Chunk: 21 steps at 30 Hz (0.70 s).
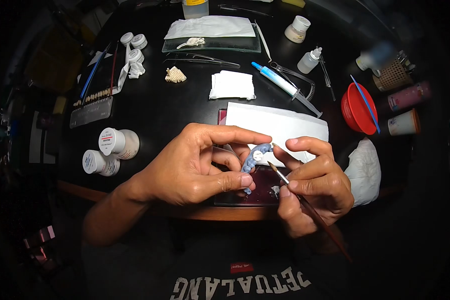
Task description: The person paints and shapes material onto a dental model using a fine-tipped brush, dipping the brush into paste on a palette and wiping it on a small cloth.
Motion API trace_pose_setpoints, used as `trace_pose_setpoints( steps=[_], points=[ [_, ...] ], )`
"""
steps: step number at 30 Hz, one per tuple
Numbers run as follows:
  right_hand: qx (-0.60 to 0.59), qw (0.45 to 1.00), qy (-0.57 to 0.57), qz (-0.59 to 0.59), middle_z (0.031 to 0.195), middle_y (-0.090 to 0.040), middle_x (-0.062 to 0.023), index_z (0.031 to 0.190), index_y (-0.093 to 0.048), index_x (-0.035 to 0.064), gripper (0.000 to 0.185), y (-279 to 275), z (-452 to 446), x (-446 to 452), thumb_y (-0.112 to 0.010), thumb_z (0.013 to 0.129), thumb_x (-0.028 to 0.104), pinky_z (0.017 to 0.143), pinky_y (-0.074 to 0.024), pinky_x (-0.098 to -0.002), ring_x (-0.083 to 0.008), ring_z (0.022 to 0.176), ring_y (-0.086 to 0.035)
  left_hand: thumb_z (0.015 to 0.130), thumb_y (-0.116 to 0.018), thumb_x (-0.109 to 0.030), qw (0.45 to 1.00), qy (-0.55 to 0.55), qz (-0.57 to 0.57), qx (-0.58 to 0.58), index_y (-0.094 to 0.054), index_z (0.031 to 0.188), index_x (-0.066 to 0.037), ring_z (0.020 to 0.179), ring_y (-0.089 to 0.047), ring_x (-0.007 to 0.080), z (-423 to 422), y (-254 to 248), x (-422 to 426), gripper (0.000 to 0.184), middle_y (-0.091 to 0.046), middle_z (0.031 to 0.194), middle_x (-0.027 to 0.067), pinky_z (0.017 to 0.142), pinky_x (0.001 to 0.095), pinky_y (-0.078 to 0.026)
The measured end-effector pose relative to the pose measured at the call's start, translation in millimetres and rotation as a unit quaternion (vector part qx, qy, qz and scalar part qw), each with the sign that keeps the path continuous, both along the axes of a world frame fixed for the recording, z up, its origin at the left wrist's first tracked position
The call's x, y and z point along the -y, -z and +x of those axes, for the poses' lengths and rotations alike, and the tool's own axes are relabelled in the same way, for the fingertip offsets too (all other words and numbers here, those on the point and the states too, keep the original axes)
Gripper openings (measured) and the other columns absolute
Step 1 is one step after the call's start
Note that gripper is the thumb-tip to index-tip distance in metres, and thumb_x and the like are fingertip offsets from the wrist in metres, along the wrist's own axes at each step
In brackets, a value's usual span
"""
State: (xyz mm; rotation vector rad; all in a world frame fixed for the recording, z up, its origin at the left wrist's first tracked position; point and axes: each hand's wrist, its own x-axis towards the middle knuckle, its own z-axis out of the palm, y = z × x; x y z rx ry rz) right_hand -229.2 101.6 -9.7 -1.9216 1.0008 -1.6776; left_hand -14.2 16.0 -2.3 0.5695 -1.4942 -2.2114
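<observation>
Black tabletop (152, 102) beneath, the left hand (197, 167) pinches a blue dental model (248, 163).

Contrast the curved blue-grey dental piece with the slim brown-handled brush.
The blue-grey dental piece is arched and bumpy; the brown-handled brush is straight. The piece carries a white patch; the brush tapers to a point. The left hand holds the piece, the right hand the brush. Both are hand-held.
</observation>
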Motion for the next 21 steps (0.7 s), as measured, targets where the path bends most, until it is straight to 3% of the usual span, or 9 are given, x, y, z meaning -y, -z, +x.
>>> trace_pose_setpoints(
  steps=[14, 20, 21],
  points=[
    [0.004, 1.000, 0.002, 0.001, 0.079, -0.065, -0.0122, 0.082, -0.062, -0.0009, 0.018, 0.7, 1.1, -0.5, -0.066, 0.069, -0.012, 0.087, -0.0651, -0.0434, -0.0385, 0.107, -0.068, 0.087, -0.071, 0.011, 1.000, 0.001, 0.010, 0.015, -0.050, 0.141, 0.012, 0.096, -0.073, 0.0198, -1.0, -4.5, 0.2, 0.058, -0.068, 0.114, 0.0209, 0.088, 0.0292, -0.061],
    [0.016, 0.999, 0.029, 0.004, 0.076, -0.064, -0.0118, 0.083, -0.063, -0.0007, 0.021, -1.8, -3.4, -2.2, -0.067, 0.066, -0.012, 0.087, -0.0655, -0.0425, -0.0394, 0.106, -0.067, 0.087, -0.072, 0.010, 0.999, -0.010, -0.027, 0.022, -0.051, 0.139, 0.012, 0.094, -0.073, 0.0187, -0.7, -3.3, 2.6, 0.056, -0.067, 0.107, 0.0171, 0.086, 0.0270, -0.061],
    [0.004, 0.998, 0.057, -0.005, 0.074, -0.063, -0.0112, 0.085, -0.063, -0.0008, 0.023, 0.1, -8.9, -5.4, -0.066, 0.065, -0.012, 0.080, -0.0663, -0.0389, -0.0368, 0.099, -0.066, 0.085, -0.073, 0.010, 0.999, -0.029, -0.018, 0.026, -0.052, 0.137, 0.012, 0.092, -0.073, 0.0189, -1.1, -4.0, 2.3, 0.056, -0.065, 0.103, 0.0142, 0.083, 0.0261, -0.061]
  ],
)
